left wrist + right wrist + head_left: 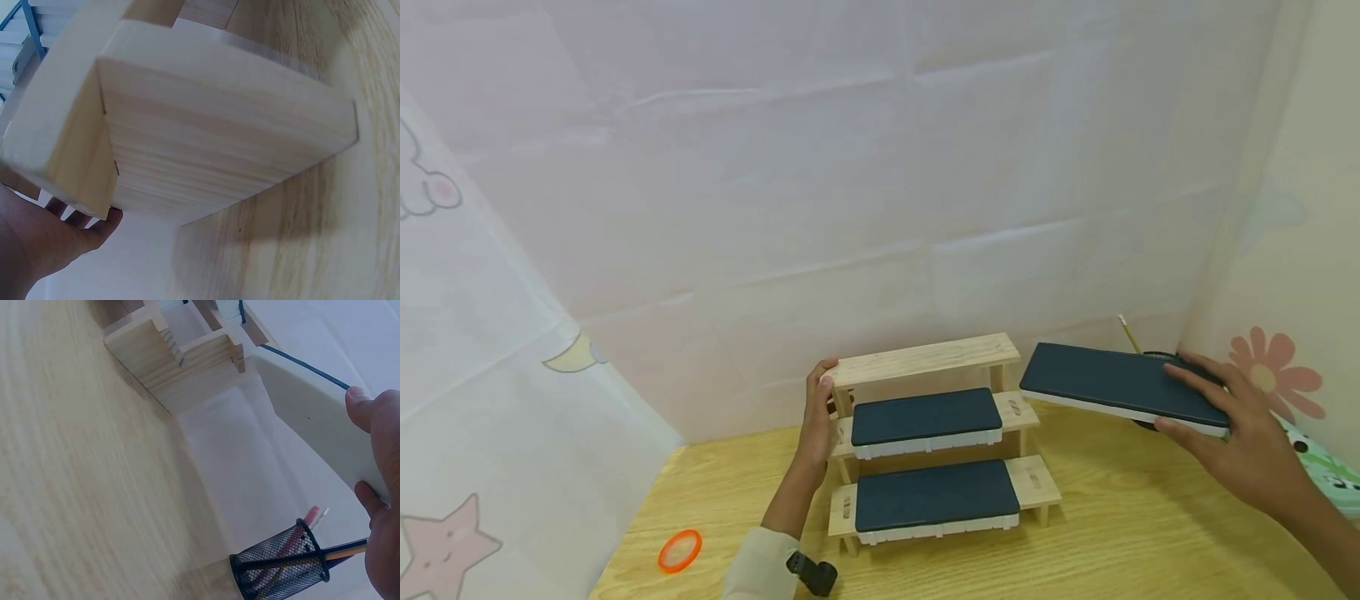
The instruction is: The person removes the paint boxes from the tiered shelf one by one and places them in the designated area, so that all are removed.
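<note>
The dark-topped box (1105,383) is raised off the table (1120,533) between two and three o'clock of the wooden stand (925,360) — whether they touch cannot be told. The right hand (1247,433) pinches its right end between thumb and fingers. At nine o'clock, the left hand (816,421) grips the top shelf's left end. An upper box (925,419) and a lower box (936,497) sit on the lower tiers. An orange ring (664,563) lies at the stand's eight o'clock.
</note>
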The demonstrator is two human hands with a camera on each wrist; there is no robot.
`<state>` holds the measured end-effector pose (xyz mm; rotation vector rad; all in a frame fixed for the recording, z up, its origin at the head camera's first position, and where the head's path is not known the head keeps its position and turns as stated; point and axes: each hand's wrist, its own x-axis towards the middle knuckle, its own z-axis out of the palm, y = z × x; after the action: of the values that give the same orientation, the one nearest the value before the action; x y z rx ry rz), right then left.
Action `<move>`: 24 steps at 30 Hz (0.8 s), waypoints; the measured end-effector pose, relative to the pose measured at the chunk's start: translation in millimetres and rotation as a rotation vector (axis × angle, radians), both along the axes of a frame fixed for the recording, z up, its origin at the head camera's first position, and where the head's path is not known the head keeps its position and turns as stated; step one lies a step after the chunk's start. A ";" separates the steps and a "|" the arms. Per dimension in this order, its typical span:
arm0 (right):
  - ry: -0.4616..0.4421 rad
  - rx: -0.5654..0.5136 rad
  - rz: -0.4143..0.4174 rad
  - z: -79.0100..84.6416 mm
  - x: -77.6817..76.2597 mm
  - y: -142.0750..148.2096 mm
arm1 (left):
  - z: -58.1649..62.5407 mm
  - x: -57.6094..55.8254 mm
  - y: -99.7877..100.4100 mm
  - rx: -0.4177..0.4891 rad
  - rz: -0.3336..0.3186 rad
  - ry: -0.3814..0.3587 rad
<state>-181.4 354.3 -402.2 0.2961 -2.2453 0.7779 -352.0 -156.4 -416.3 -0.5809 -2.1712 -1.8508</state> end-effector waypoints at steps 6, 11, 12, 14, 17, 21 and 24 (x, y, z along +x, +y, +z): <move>-0.022 -0.018 -0.013 -7.2 5.4 -2.2 | -1.9 -0.7 -0.3 0.002 -0.004 -0.010; -0.036 -0.031 -0.029 -11.7 8.5 -4.0 | -1.3 0.0 0.0 -0.003 0.006 0.002; -0.041 -0.035 -0.032 -12.5 9.5 -4.5 | -1.2 0.3 0.2 -0.003 0.007 0.004; -0.048 -0.042 -0.033 -13.7 11.6 -5.4 | -0.8 1.0 0.4 -0.003 0.011 0.006; -0.046 -0.058 -0.024 -15.2 14.2 -5.9 | 0.8 2.3 0.6 -0.004 0.004 0.003; -0.028 -0.076 -0.020 -16.6 16.9 -5.5 | 4.0 3.3 0.5 0.001 -0.009 -0.011; -0.020 -0.082 -0.026 -18.4 18.6 -4.7 | 7.1 4.6 0.4 0.009 -0.024 -0.028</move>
<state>-162.8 349.7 -420.5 0.2208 -2.2247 0.8598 -347.4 -156.0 -409.2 -0.5858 -2.1819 -1.8903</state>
